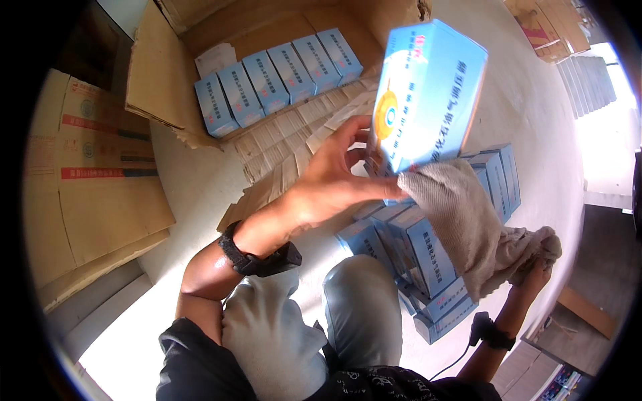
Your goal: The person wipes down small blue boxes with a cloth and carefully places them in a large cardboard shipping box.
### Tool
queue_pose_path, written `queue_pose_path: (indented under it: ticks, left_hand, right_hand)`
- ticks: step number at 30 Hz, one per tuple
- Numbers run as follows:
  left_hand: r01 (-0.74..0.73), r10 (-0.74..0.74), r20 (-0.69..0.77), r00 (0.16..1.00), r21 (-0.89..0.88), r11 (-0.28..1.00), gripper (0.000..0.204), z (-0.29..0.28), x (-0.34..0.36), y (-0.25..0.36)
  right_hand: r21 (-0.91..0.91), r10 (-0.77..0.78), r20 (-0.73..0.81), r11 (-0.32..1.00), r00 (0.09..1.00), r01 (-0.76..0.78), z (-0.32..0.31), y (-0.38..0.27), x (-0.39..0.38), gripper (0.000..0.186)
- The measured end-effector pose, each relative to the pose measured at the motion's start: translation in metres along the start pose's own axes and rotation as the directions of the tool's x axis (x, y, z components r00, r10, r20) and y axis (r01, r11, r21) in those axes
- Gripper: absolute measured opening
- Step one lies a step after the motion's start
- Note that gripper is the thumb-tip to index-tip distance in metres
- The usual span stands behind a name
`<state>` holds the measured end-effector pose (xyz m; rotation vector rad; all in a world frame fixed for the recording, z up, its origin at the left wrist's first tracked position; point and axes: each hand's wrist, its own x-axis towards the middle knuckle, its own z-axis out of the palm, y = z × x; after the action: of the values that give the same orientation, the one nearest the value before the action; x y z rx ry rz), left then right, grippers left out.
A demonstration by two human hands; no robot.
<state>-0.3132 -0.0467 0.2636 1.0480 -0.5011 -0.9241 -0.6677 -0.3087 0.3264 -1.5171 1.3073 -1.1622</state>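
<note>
My left hand [338,170] grips the lower end of a light blue box [428,93] with an orange round mark, holding it up tilted in front of me. A grey-brown cloth [461,220] hangs from the box's lower edge across to the right. My right hand [540,267] is closed round the cloth's far end, its fingers partly covered by the fabric. Below the raised box lies a pile of similar blue boxes [424,250], partly hidden by the cloth. More of them [501,177] stand just beyond it.
At the far left an open cardboard carton [157,87] holds a row of blue boxes [271,80]. Corrugated cardboard strips [294,150] lie along its near side. Large closed cartons [100,187] stand at left. Another carton [548,30] sits at the far right. A cable [455,361] runs from my right wrist.
</note>
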Motion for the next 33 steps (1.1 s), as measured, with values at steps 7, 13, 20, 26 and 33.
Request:
queue_pose_path:
  ticks: [7,13,20,26,33]
  left_hand:
    - [0.125,-0.147,0.066,0.987,0.254,0.959,0.089,0.010,-0.008,-0.013]
    - [0.217,-0.243,0.136,0.960,0.181,0.959,0.072,0.009,-0.004,-0.047]
    - [0.362,-0.467,0.142,0.873,0.453,0.814,0.068,0.048,0.006,-0.119]
    - [0.569,-0.587,0.160,0.794,0.146,0.809,0.066,0.048,0.017,-0.151]
    - [0.565,-0.559,-0.123,0.820,0.019,0.825,0.038,0.019,0.015,-0.177]
  right_hand:
    - [-0.029,-0.066,-0.131,0.998,0.989,0.062,-0.022,0.018,0.016,0.041]
    - [-0.144,-0.103,-0.132,0.986,0.986,0.084,-0.026,0.039,0.013,0.044]
    - [-0.824,-0.031,0.391,0.433,0.920,0.365,0.046,0.043,-0.035,0.067]
    - [-0.722,-0.151,0.637,0.225,0.756,0.654,0.100,-0.032,-0.071,0.084]
    - [-0.592,0.320,0.779,0.661,0.540,0.462,0.316,0.041,0.016,0.055]
